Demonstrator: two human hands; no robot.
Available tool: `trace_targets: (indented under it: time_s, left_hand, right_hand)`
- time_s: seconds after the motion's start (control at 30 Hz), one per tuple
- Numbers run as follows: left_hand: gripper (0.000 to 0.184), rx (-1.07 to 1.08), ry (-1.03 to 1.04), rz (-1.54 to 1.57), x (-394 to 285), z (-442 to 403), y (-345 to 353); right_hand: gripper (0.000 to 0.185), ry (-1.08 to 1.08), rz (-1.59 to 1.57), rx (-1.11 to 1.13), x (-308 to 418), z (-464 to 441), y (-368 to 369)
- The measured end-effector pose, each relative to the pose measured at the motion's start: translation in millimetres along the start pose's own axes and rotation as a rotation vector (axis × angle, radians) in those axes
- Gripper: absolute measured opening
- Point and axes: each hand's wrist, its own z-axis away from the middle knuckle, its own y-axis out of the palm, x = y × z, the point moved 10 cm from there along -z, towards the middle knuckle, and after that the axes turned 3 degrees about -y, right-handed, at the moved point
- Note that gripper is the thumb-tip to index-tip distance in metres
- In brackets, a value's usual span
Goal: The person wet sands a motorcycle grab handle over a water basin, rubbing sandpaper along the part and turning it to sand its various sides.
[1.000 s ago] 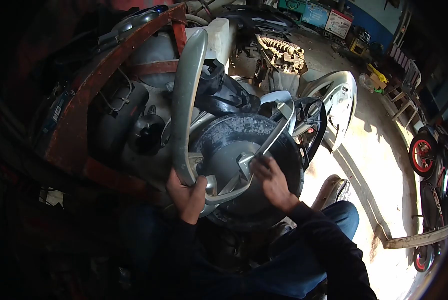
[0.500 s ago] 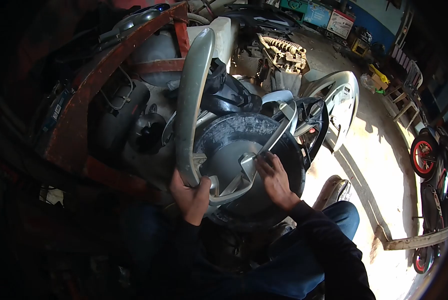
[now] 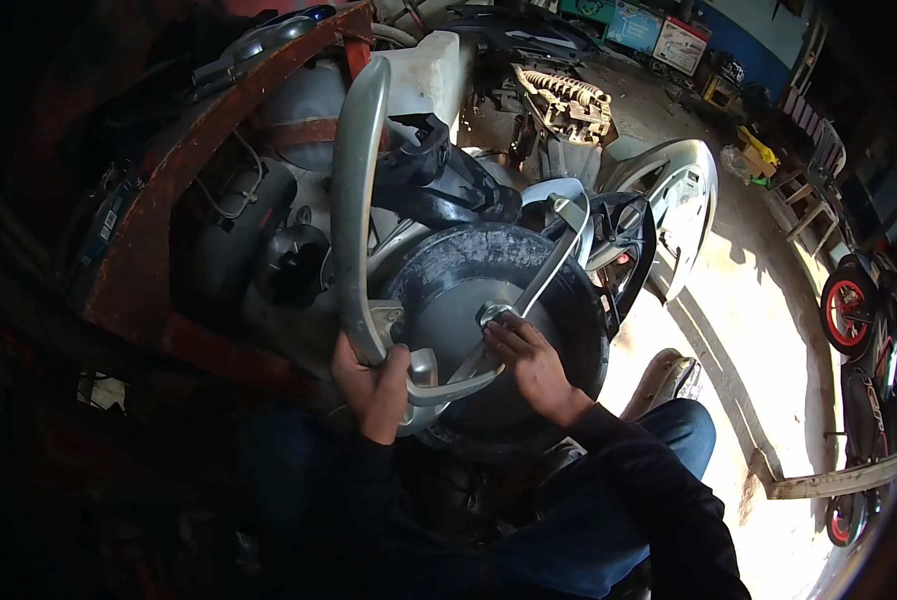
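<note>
My left hand [image 3: 371, 385] is wrapped round the lower bend of a silver motorcycle grab rail [image 3: 357, 200], thumb on the inner side. The rail is tilted, with one long arm rising on the left and the other reaching toward the upper right. At the mounting bracket in its middle, the fingers of my right hand [image 3: 534, 365] are closed on the metal; whether something small lies under them is hidden. Below the rail is a round black basin [image 3: 449, 250] with grey contents, probably liquid.
A rusty red metal frame [image 3: 139, 230] stands at the left. Beyond the basin lie black plastic parts [image 3: 449, 180], a silver fairing [image 3: 691, 180] and a sunlit shock absorber [image 3: 569, 90]. A wooden beam [image 3: 834, 480] and a red-wheeled motorcycle [image 3: 849, 308] are at the right.
The grab rail and my left hand have shifted slightly left, and the rail has turned a little. My right hand has slid left and down along the bracket.
</note>
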Motion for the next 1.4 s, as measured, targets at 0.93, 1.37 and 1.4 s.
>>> trace_targets:
  time_s: [0.93, 1.37, 1.4]
  left_hand:
    - [0.036, -0.201, -0.193, 0.281, 58.4, -7.7, -7.7]
    - [0.035, -0.311, -0.102, 0.307, 67.9, 8.2, 8.4]
    - [0.035, -0.313, -0.094, 0.316, 66.5, 6.4, 10.0]
  right_hand:
    - [0.048, 0.011, -0.312, -0.151, 48.5, 3.4, -48.5]
    - [0.051, 0.081, -0.213, -0.209, 8.6, -13.7, -53.2]
    - [0.051, 0.03, -0.239, -0.229, 29.2, -14.0, -60.1]
